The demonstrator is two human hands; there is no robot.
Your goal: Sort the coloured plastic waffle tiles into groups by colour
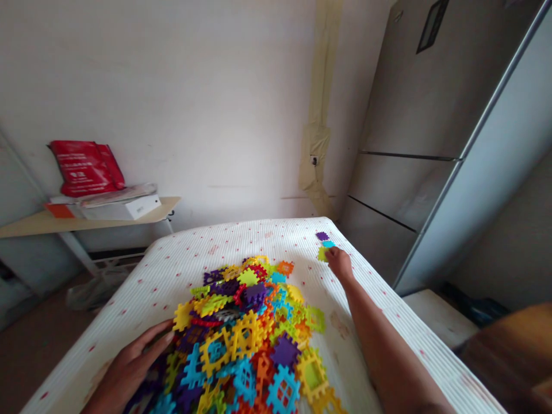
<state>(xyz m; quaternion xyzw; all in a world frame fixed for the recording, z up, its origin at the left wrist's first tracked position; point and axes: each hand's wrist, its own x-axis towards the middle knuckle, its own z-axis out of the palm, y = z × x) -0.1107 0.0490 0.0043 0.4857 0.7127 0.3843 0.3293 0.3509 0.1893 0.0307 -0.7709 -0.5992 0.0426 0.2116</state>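
Note:
A large heap of interlocking plastic building tiles (248, 333) in yellow, blue, purple, orange, red and lime covers the middle of the bed-like surface. Many have toothed edges, and some carry window-frame openings. My left hand (133, 359) lies at the heap's left edge, its fingers stretched out beside a yellow tile (183, 316). On the far right, the closed fingers of my right hand (340, 263) pinch a lime-green tile (322, 253). Right behind it are a light-blue tile (328, 244) and a purple tile (322, 236), in a short row. My fingers partly hide the lime-green tile.
The white dotted cover (241, 236) reaches to the wall. A grey refrigerator (388, 172) stands close on the right. At the left, a side table (168, 206) bears a white box (125, 208) and a red bag (88, 169).

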